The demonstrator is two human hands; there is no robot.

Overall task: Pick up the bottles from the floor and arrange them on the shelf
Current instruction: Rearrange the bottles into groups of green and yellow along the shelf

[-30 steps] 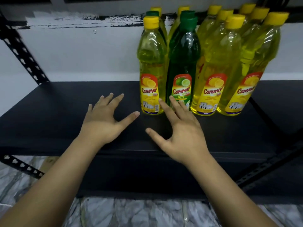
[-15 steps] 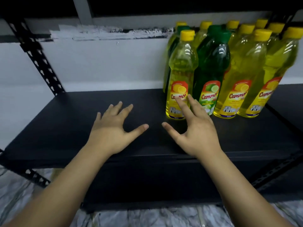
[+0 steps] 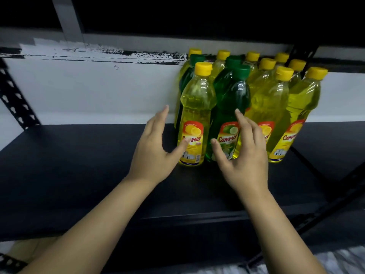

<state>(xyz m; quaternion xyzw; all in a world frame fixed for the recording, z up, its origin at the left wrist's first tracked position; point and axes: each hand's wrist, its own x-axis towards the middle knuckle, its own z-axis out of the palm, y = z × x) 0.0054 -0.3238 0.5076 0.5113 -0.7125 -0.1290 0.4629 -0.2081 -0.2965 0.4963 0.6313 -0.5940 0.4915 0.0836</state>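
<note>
Up front, a black shelf point(image 3: 79, 175) is carrying a tight cluster of upright bottles point(image 3: 262, 99) against the white wall point(image 3: 98, 91), yellow ones and a few green. Both hands are hovering open, gripping nothing: the left hand point(image 3: 154, 153) just beside the front yellow bottle point(image 3: 194, 119), the right hand point(image 3: 245, 157) covering part of the green bottle point(image 3: 229, 115). Labels are reading "Cammer".

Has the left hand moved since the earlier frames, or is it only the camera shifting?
Yes. The left hand has moved right along the shelf toward the front-left yellow bottle; its thumb now overlaps the bottle's label, where a clear gap showed earlier.
</note>
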